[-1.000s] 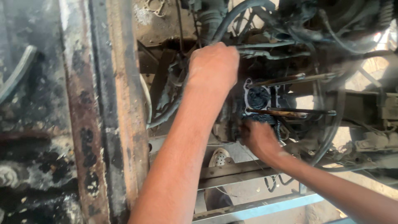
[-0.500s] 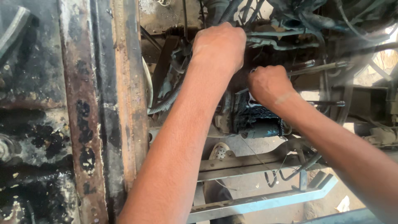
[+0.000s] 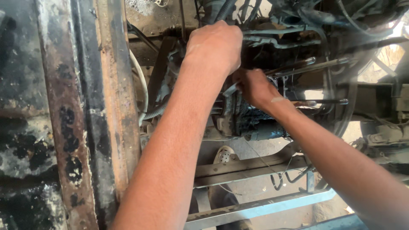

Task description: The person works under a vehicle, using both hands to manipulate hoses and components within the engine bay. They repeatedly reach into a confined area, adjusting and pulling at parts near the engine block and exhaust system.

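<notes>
I look down into a greasy vehicle engine bay. My left hand (image 3: 215,47) is curled into a fist over the top of the dirty engine block (image 3: 243,121). I see only its back, so whatever its fingers hold is hidden. Just below and to the right, my right hand (image 3: 255,87) is closed on a small grey metal tool (image 3: 230,89) that pokes out to the left, pressed against the block. The two hands almost touch.
A rusty frame rail (image 3: 110,98) runs top to bottom on the left. Long metal rods (image 3: 306,66) stick out to the right of my hands. A grey ribbed hose (image 3: 153,114) curves left of the block. Below are a white shoe (image 3: 223,155) and a blue bar (image 3: 264,204).
My right hand has risen from the lower side of the block to just beneath my left hand. The left hand has kept its place on top.
</notes>
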